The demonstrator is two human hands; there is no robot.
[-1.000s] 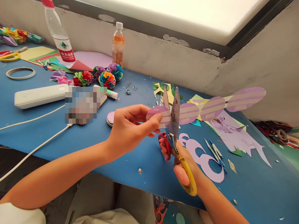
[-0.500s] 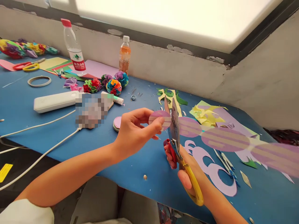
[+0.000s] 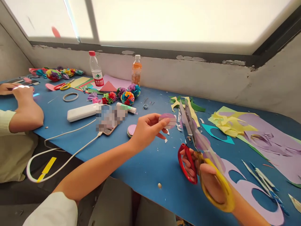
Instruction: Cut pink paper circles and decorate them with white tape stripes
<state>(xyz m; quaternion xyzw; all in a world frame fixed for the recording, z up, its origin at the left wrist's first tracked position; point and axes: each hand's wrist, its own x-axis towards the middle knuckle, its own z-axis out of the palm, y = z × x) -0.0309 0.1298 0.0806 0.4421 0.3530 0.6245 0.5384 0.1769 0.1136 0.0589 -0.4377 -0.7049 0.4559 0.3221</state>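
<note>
My left hand (image 3: 147,130) pinches a single purple paper disc (image 3: 167,120) with pale stripes, held above the blue table (image 3: 152,163). My right hand (image 3: 207,175) grips red-and-yellow-handled scissors (image 3: 192,138), blades pointing up and slightly apart. A blurred strip of purple discs (image 3: 208,150) hangs along the blades and over my right hand. A small stack of purple discs (image 3: 131,130) lies on the table just left of my left hand.
Purple sheet with round cut-outs (image 3: 249,191), paper scraps (image 3: 235,124), a phone on a white cable (image 3: 70,153), a white box (image 3: 81,112), paper pom-poms (image 3: 127,97), two bottles (image 3: 96,70), tape ring (image 3: 70,97). Another person's arm (image 3: 22,110) rests at the left.
The scissors cut one disc off the chain; my left hand keeps that disc, and the rest of the strip dropped onto my right hand. The view swung left and up.
</note>
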